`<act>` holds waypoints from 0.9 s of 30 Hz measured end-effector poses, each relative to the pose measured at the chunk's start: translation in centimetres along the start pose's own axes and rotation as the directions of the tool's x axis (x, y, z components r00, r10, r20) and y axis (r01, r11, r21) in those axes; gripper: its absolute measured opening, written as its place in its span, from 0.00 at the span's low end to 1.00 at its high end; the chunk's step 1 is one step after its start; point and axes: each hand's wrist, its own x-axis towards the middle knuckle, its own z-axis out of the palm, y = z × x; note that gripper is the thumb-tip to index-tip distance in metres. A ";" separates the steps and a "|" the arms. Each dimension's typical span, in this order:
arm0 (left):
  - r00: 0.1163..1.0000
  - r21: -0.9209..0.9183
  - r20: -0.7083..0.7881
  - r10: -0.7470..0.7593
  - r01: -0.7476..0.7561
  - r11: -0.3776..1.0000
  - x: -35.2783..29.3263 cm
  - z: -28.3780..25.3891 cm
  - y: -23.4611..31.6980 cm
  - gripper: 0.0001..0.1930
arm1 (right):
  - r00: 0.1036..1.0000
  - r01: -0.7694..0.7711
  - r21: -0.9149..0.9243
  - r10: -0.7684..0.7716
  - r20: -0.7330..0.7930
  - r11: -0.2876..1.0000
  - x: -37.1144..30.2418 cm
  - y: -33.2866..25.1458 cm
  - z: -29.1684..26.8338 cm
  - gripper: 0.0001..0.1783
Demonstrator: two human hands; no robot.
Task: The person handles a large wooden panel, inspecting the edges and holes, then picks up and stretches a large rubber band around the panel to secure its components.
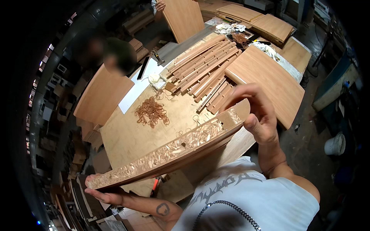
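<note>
Edge-on above the workbench, a thick wooden panel (165, 153) slants from lower left to upper right. Its raw chipboard edge faces up, with a few small dark holes in it. My left hand (104, 194) supports the lower left end, the thumb on one side and fingers on the other. Round the upper right corner curls my right hand (258, 115), thumb pressed near the end. Both hands grip the same panel. Beneath and beyond it spreads the pale worktop (123, 134), where a tangle of brown rubber bands (151, 111) lies.
Several grooved wooden strips (204, 69) lie stacked beyond the panel. To their right rests a flat board (269, 77). A hammer (157, 57) and white cloth (156, 81) are farther left. Other people hold boards across the bench. A white bucket (334, 145) stands on the floor.
</note>
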 end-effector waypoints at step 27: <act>0.996 -0.036 0.089 -0.010 0.013 0.999 0.3 -1.4 -1.3 0.26 | 0.831 0.521 -0.326 -0.382 0.403 0.789 4.3 -2.0 0.0 0.12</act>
